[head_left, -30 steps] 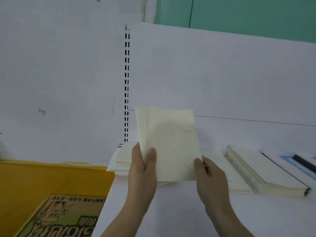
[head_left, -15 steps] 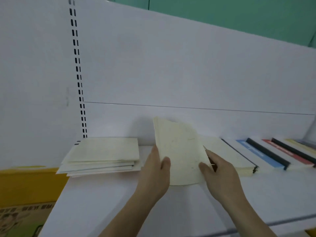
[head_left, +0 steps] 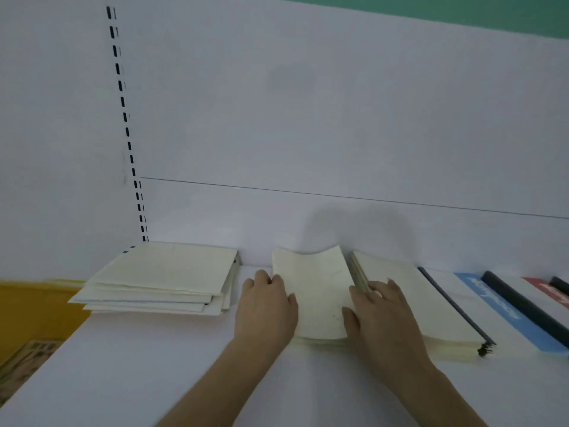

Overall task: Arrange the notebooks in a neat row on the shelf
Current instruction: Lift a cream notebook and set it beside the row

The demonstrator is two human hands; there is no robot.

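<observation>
A smooth white shelf (head_left: pixel 154 365) runs under a flat white back panel (head_left: pixel 308 103), which carries a vertical strip of dark slots (head_left: pixel 123 103) at its left end; a band of green wall (head_left: pixel 462 10) shows above the panel.

In the head view, the landmark is the cream notebook (head_left: pixel 317 297) near the middle of the shelf. It is thin and soft-covered, with matte paper and a far edge that bows into a shallow curve. It lies on other cream sheets at the shelf's back. The left hand (head_left: pixel 266 309) holds its left edge, thumb on the cover and fingers curled round the side. The right hand (head_left: pixel 381 315) holds its right edge, thumb pressed on the cover and fingers bent over the neighbouring stack.

Left of this notebook, a little apart, sits a loose pile of cream notebooks (head_left: pixel 160 278), edges fanned and uneven. Just right of it, touching, a thicker cream stack (head_left: pixel 431 303) leans at a slant, dark spine edges showing at its near corner. Further right lie flat books with blue (head_left: pixel 492 303) and red (head_left: pixel 551 291) covers and black spines. Below the shelf's left end is a yellow surface (head_left: pixel 30 309).
</observation>
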